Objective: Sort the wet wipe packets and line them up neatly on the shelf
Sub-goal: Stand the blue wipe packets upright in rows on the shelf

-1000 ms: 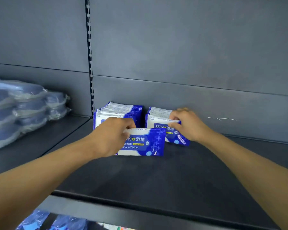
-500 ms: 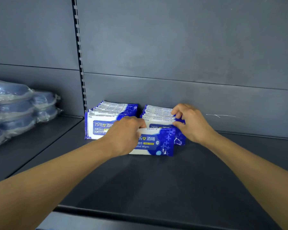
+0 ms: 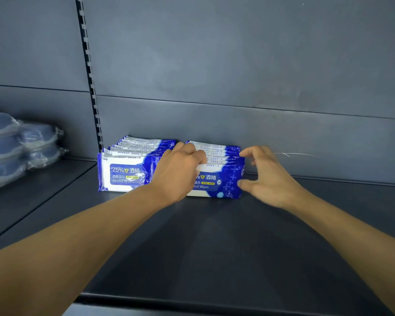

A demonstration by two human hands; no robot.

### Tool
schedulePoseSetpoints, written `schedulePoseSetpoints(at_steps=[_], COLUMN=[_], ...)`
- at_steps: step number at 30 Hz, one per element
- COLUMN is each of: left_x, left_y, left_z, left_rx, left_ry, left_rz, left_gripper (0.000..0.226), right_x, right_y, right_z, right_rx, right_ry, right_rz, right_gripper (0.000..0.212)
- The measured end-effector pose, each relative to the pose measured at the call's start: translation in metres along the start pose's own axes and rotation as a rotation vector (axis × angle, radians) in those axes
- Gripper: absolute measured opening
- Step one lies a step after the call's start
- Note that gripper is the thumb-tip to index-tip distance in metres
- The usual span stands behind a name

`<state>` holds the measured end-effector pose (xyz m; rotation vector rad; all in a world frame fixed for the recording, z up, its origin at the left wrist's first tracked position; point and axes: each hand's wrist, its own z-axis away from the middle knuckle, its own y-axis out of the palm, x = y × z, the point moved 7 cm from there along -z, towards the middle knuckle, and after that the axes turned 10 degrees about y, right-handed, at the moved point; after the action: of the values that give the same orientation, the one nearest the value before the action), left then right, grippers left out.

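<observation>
Looking down, I see the shelf (image 3: 214,247) under both hands; two rows of packets (image 3: 128,169) stand just beyond. My left hand (image 3: 178,174) seems to pinch the front right packet (image 3: 217,183); my right hand (image 3: 267,179) is spread beside it.

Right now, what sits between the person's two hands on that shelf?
In the head view, the right row of wipe packets stands between the left hand and the right hand.

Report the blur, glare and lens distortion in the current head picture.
Head view: right hand slightly motion-blurred; front packet print sharp; wrapped bundles at left soft, with sheen; upright slotted rail leans, wide-angle distortion; lighting dim, bluish.
</observation>
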<state>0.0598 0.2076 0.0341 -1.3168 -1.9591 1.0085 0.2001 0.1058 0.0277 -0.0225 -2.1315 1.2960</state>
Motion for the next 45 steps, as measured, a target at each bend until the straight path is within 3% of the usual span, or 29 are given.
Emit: schedulePoseSetpoints(at_steps=[3, 8, 13, 15, 29, 36, 45], left_x=[-0.002, -0.005, -0.001, 0.003, 0.008, 0.008, 0.009], left_y=[-0.001, -0.005, -0.001, 0.0, 0.008, 0.009, 0.008], left_z=[-0.002, 0.004, 0.011, 0.01, 0.008, 0.008, 0.01], left_rx=[-0.046, -0.037, 0.16, 0.195, 0.224, 0.238, 0.238], left_ry=[0.027, 0.029, 0.029, -0.002, -0.041, -0.026, -0.014], left_rz=[-0.01, -0.101, -0.489, -0.534, -0.4, -0.406, -0.417], left_gripper=[0.028, 0.049, 0.064, 0.066, 0.06, 0.07, 0.07], right_x=[0.002, 0.006, 0.001, 0.0, -0.004, -0.007, -0.006], right_y=[0.008, 0.008, 0.012, 0.013, 0.013, 0.012, 0.001], right_z=[0.004, 0.004, -0.002, -0.004, -0.004, -0.002, 0.004], right_rx=[-0.027, -0.128, -0.105, -0.098, -0.084, -0.109, -0.17], right_ry=[-0.007, -0.013, 0.059, 0.082, 0.083, 0.086, 0.081], right_rz=[0.066, 0.116, 0.112, 0.091, 0.046, 0.002, -0.019], right_gripper=[0.053, 0.031, 0.019, 0.017, 0.014, 0.021, 0.044])
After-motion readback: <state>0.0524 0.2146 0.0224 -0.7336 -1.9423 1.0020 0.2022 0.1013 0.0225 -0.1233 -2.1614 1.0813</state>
